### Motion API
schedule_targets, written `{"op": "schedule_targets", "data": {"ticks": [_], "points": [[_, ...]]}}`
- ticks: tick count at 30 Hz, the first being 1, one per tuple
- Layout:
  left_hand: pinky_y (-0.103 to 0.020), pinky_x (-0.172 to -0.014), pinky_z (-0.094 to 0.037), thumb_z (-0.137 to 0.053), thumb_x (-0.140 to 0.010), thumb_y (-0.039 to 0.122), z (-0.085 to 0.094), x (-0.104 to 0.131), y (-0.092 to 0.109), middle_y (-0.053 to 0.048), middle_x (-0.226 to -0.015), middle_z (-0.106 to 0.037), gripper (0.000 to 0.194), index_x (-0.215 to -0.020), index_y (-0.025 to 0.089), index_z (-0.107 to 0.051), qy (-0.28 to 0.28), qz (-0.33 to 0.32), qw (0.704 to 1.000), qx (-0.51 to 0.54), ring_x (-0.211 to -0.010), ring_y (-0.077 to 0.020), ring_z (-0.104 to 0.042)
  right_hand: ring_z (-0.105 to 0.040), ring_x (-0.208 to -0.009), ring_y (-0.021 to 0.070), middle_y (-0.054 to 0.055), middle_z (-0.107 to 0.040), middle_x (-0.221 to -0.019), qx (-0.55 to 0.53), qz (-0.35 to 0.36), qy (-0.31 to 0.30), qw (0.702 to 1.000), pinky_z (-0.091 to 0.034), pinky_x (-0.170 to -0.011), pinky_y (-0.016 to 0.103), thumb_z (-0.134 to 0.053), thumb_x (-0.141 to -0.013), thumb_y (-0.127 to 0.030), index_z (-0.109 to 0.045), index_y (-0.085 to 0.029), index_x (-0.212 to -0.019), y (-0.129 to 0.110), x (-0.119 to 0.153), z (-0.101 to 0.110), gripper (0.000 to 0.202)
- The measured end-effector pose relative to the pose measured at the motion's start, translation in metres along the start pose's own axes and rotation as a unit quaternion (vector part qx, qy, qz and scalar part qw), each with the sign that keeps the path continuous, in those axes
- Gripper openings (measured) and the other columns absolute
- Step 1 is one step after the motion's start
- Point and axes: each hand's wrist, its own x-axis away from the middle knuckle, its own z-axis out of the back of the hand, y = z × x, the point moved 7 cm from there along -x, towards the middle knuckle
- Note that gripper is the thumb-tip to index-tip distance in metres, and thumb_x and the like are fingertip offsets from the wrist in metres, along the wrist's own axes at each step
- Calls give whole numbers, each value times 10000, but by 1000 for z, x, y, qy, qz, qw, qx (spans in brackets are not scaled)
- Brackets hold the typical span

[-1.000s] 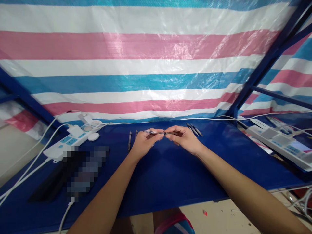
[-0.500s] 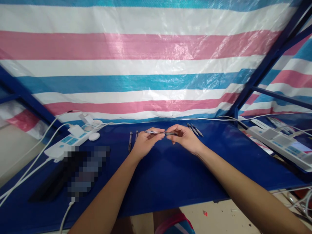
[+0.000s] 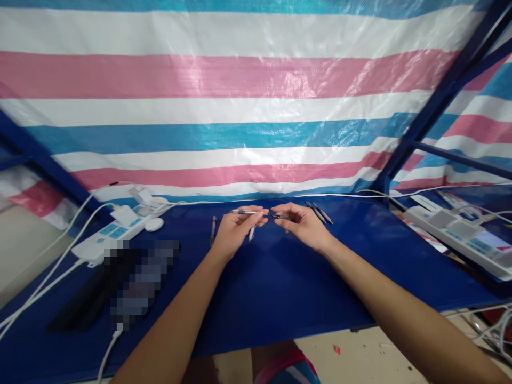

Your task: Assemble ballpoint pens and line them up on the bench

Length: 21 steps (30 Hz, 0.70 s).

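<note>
My left hand (image 3: 240, 230) is closed in a pinch around the clear barrel of a pen (image 3: 242, 212), held level above the table. My right hand (image 3: 303, 226) pinches a dark, slim pen part (image 3: 283, 216) in line with that barrel. A thin dark length bridges the small gap between both hands; whether the two parts are still joined, I cannot tell. Partly behind my left hand, a pen (image 3: 251, 234) lies on the table. Left of that hand is another pen (image 3: 213, 231). Beyond my right hand lie more pens (image 3: 322, 213) side by side.
On the blue table (image 3: 280, 298), a white power strip (image 3: 116, 232) with plugs and cables stands at left, near a blurred-out dark object (image 3: 146, 282). Another white strip (image 3: 460, 234) sits at right. A striped plastic sheet (image 3: 240, 112) hangs behind, between blue metal posts (image 3: 412, 141).
My left hand has shifted slightly left with the barrel, and the gap between my hands has widened. A pen behind my left hand now shows on its right side.
</note>
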Motion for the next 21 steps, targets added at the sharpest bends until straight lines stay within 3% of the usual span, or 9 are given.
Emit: {"op": "schedule_targets", "data": {"ticks": [3, 8, 15, 18, 21], "points": [[-441, -950, -662, -858, -893, 483, 1, -1, -4, -178, -1235, -811, 471, -1205, 140, -772, -7, 15, 1000, 26, -946, -269, -825, -693, -954, 216, 69, -739, -1149, 77, 43, -8, 996, -565, -813, 362, -753, -970, -392, -779, -274, -1221, -8, 2, -3, 278], [-445, -962, -664, -876, -881, 468, 4, -2, -7, -192, -1262, -799, 477, -1204, 136, -765, -2, 23, 998, 52, -957, -270, -826, -700, -989, 224, 75, -738, -1134, 124, 62, -23, 990, -553, -849, 369, -687, -1009, -338, -778, -260, -1203, -14, 4, -7, 228], [-391, -945, -643, -890, -874, 430, -2, 0, -3, -168, -1286, -791, 378, -1123, 157, -810, -10, 30, 995, 93, -991, -250, -804, -684, -888, 203, 50, -757, -1052, 65, 25, -20, 997, -547, -782, 342, -712, -992, -387, -738, -239, -1117, -4, 4, -9, 195], [-347, -907, -624, -915, -840, 410, 2, -1, -3, -154, -1308, -776, 342, -1050, 157, -821, 14, 43, 987, 152, -993, -222, -780, -684, -866, 191, 35, -755, -1033, 7, 5, -31, 999, -555, -800, 344, -754, -970, -411, -721, -245, -1096, 0, 4, -13, 212], [-281, -812, -596, -944, -798, 346, 7, -3, -6, -124, -1179, -789, 300, -972, 146, -806, 43, 77, 973, 213, -863, -150, -727, -694, -874, 189, 33, -746, -1039, -55, -13, -20, 998, -579, -844, 364, -812, -924, -435, -712, -246, -1090, 4, 2, -12, 271]]}}
